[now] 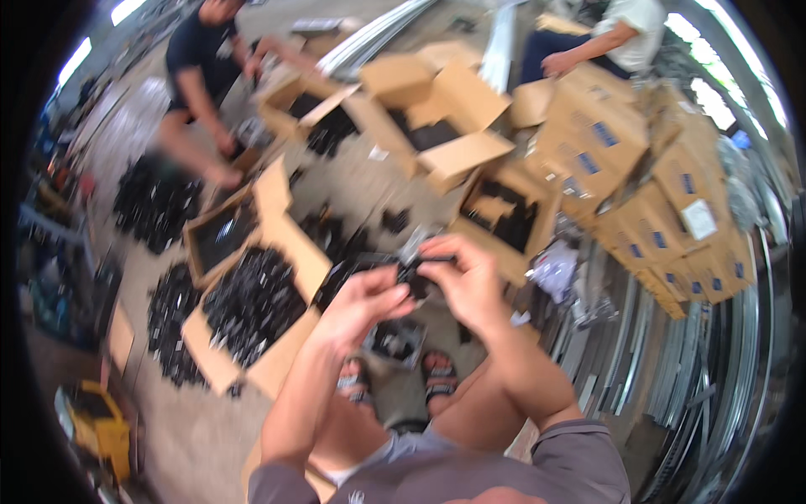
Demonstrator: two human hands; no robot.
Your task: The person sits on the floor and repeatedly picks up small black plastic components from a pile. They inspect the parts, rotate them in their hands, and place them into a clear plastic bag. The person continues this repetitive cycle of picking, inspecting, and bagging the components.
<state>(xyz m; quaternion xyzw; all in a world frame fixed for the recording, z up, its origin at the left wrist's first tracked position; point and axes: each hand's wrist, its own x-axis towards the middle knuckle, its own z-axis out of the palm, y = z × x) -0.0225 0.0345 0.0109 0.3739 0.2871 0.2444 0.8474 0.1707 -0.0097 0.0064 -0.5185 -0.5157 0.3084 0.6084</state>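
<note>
In front of my body, above the floor, both hands meet at a small black part, blurred, its exact kind not readable. My left hand pinches it from the left with thumb and fingers. From the right, my right hand closes on it, the index finger lying along its top. A bit of clear plastic shows just beyond the fingertips; whether I hold it is unclear. Below my hands, near my sandalled feet, sits a clear container with black parts in it.
At the left stands an open carton heaped with black parts, loose piles beside it. More open cartons lie ahead. Stacked boxes and long metal profiles fill the right. Two people work at the far side.
</note>
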